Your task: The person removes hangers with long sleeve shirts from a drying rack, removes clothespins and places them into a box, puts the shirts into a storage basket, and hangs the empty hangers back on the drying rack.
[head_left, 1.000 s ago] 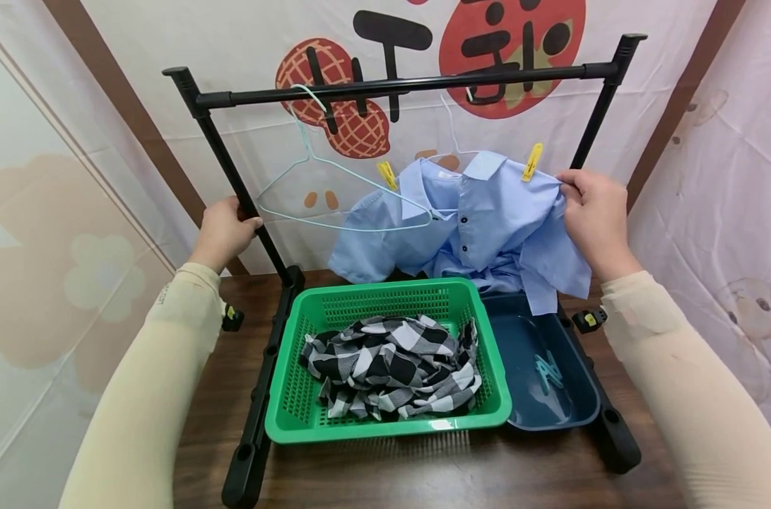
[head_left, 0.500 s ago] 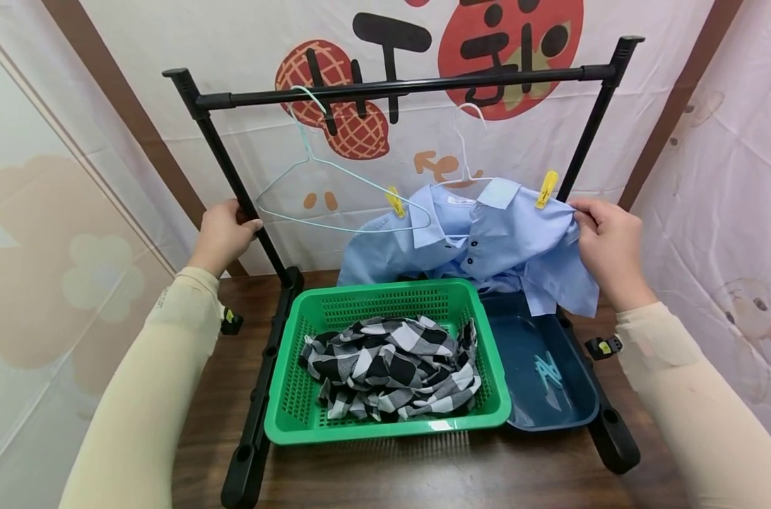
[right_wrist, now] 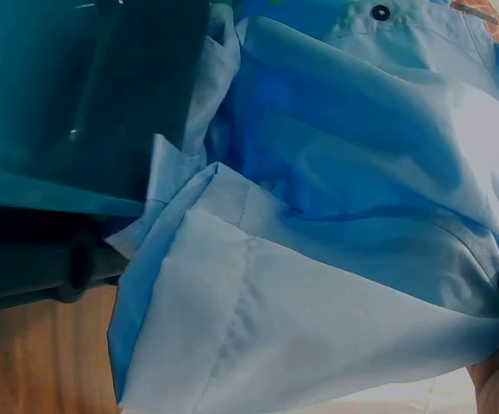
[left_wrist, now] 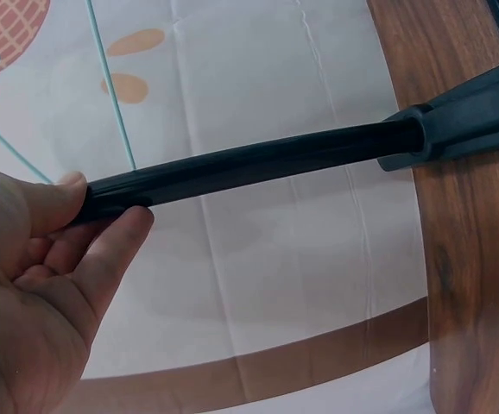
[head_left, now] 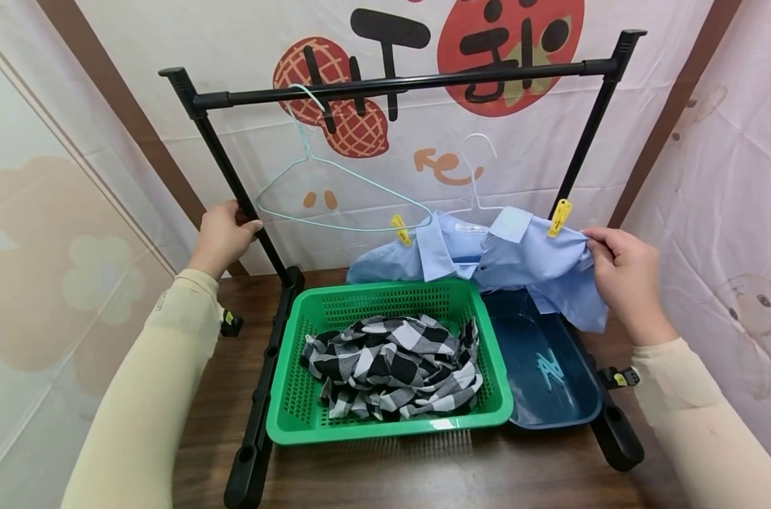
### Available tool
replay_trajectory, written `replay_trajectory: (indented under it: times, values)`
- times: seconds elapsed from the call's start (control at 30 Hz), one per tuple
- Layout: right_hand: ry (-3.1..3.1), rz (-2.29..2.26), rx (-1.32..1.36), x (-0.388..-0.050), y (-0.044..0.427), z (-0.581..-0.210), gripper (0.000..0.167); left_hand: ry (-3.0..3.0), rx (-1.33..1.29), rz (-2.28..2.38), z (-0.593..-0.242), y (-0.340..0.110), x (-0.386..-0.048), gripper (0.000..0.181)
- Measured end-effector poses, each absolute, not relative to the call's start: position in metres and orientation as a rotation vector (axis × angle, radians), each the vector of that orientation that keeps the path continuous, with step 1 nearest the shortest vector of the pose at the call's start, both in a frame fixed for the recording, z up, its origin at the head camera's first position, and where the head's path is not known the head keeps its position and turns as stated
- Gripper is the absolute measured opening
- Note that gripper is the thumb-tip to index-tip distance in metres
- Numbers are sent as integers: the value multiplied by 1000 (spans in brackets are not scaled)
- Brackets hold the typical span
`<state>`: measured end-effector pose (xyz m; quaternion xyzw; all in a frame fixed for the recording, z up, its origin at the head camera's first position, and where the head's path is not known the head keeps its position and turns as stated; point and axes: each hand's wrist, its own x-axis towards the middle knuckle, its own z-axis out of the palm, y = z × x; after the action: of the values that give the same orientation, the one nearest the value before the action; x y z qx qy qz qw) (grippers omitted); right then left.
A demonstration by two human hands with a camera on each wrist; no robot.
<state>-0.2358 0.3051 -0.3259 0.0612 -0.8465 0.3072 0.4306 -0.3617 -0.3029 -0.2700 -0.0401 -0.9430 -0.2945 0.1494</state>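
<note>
Pale blue, the shirt (head_left: 534,244) sags at far right as I, working remotely, pinch its right side with my right hand (head_left: 630,279), my left hand (head_left: 222,237) gripping the rack's left post (head_left: 225,166), the job seemingly partway: white hanger (head_left: 473,180) off the bar (head_left: 423,82), yellow clips (head_left: 560,218) unremoved, checked cloth (head_left: 398,367) heaped in the green basket (head_left: 385,430).

A creased blue shirt (head_left: 540,249) sags on its hanger (head_left: 473,182) below the black rack's bar (head_left: 410,84).
</note>
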Motion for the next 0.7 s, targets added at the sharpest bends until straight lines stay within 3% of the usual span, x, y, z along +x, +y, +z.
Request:
replay_trajectory:
  times: [0.7]
  values:
    - [-1909,775,379,-209,306,-346,16,-2714,-126,-905,-275,-303,-360,33]
